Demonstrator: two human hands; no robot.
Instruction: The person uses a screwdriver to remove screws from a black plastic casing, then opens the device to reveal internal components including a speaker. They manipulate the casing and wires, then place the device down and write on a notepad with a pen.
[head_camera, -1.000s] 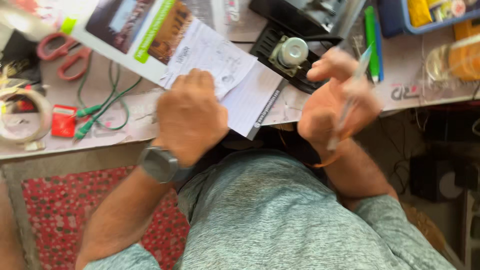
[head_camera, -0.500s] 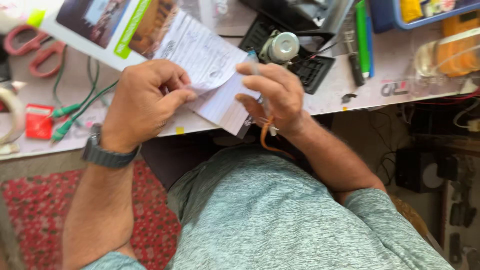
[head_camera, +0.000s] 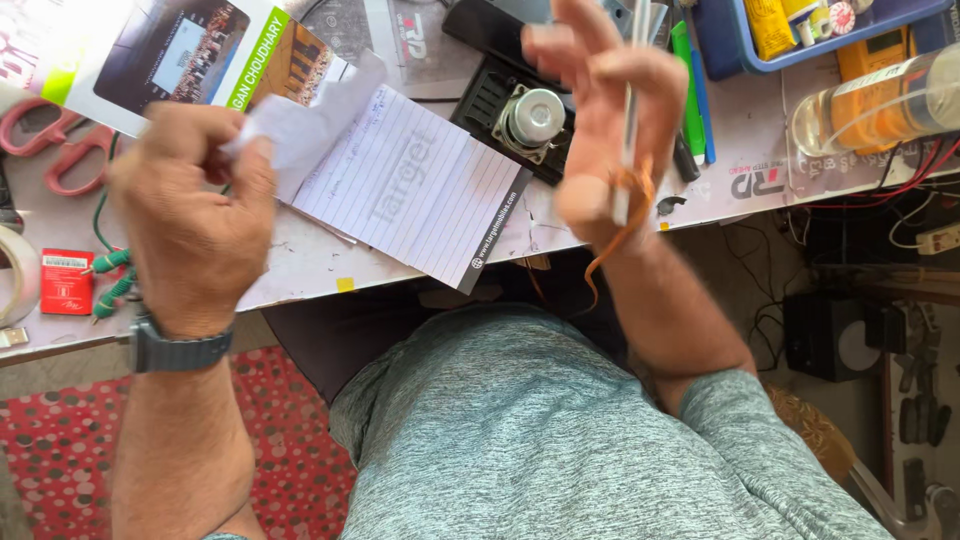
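The left hand (head_camera: 190, 215), in the left of the frame, pinches a torn paper scrap (head_camera: 300, 125) above the lined pad (head_camera: 410, 195). The right hand (head_camera: 600, 120), at top middle, is half open and grips a thin pen (head_camera: 632, 110), just right of the pad.

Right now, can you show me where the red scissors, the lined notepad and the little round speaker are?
Red scissors (head_camera: 62, 152), head view, on the handle loops at the left edge.
Lined notepad (head_camera: 415, 195), head view, on the middle of the open ruled page.
Round speaker (head_camera: 535, 113), head view, on its shiny metal back.
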